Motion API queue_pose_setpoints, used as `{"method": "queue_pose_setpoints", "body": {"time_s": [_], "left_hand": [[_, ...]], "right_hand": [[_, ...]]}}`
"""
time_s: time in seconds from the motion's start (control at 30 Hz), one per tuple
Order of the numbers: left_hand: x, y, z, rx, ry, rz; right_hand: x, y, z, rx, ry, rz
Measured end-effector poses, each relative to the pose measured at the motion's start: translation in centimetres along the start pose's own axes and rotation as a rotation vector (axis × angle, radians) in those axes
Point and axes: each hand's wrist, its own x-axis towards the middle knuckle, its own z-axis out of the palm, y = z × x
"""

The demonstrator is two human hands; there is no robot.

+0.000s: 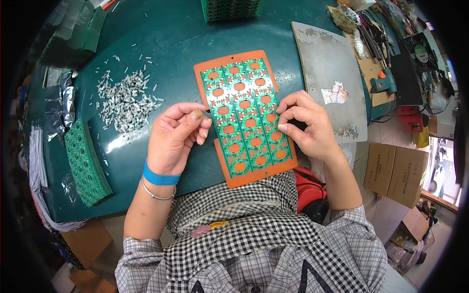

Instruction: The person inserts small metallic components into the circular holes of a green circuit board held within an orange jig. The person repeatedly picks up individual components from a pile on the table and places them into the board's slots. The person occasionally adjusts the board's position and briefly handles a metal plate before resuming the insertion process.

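A green circuit board panel [250, 122] with several ring-shaped sections lies on an orange backing plate [234, 181] in front of me. Curled at the panel's left edge is my left hand [180, 131], thumb against the bent fingers; whatever they pinch is hidden. On the opposite side, my right hand [308, 124] has its thumb and forefinger closed at the panel's right edge. A blue band and a bracelet circle my left wrist.
Small pale parts [124, 100] lie heaped at the left. Beside them stands a stack of green panels [87, 163]; another stack [232, 10] is at the back. A grey metal sheet [328, 68], a green glue gun [385, 83] and cardboard boxes [395, 173] are right.
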Motion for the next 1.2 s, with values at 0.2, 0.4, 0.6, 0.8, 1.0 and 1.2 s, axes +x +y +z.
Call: {"method": "queue_pose_setpoints", "body": {"time_s": [0.2,0.4,0.6,0.8,1.0,1.2], "left_hand": [[0.0,0.0,0.1,0.021,0.016,0.002],[0.0,0.0,0.1,0.005,0.008,-0.011],[-0.2,-0.2,0.4,0.127,-0.017,0.038],[-1.8,0.0,3.6,0.554,-0.006,0.276],[-2.7,0.1,5.3,1.000,-0.026,0.612],[-3.2,-0.5,5.8,1.139,-0.092,0.865]], "right_hand": [[-0.1,0.5,0.0,0.018,-0.003,-0.002],[0.0,0.4,0.1,-0.007,0.003,-0.025],[0.3,-0.4,0.2,-0.146,-0.003,-0.160],[0.8,-1.3,-0.9,-0.163,-0.027,-0.127],[2.5,-5.4,1.6,0.032,0.106,-0.207],[2.4,-5.6,3.4,0.020,0.103,-0.350]]}}
